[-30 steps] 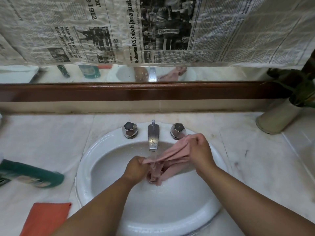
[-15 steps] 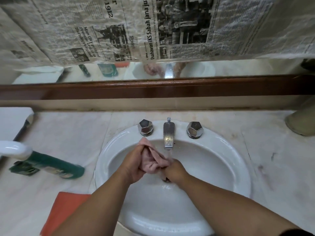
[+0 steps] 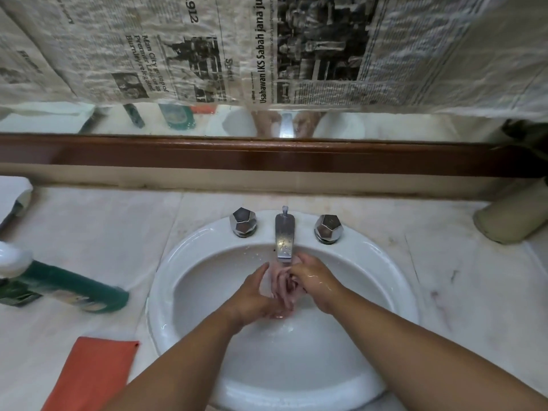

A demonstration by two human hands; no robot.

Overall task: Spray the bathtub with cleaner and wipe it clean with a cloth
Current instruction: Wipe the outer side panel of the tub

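A pink cloth [image 3: 283, 287] is bunched small between both hands over the white sink [image 3: 207, 336], right under the metal tap [image 3: 284, 235], where water runs onto it. My left hand [image 3: 255, 298] cups the cloth from below and the left. My right hand [image 3: 314, 280] grips it from the right, wet drops on its back. A green cleaner bottle [image 3: 68, 290] with a white cap lies on its side on the counter, left of the sink.
Two faceted metal tap knobs [image 3: 243, 222] [image 3: 328, 228] flank the tap. An orange cloth [image 3: 92, 372] lies at the counter's front left. A beige pot [image 3: 513, 218] stands at the right. Behind, a mirror in a wooden frame [image 3: 267, 158] is partly covered with newspaper.
The cloth was stretched out between both hands a second ago; now it is squeezed into a small bundle under the running tap. The view has shifted, so the sink sits more to the right.
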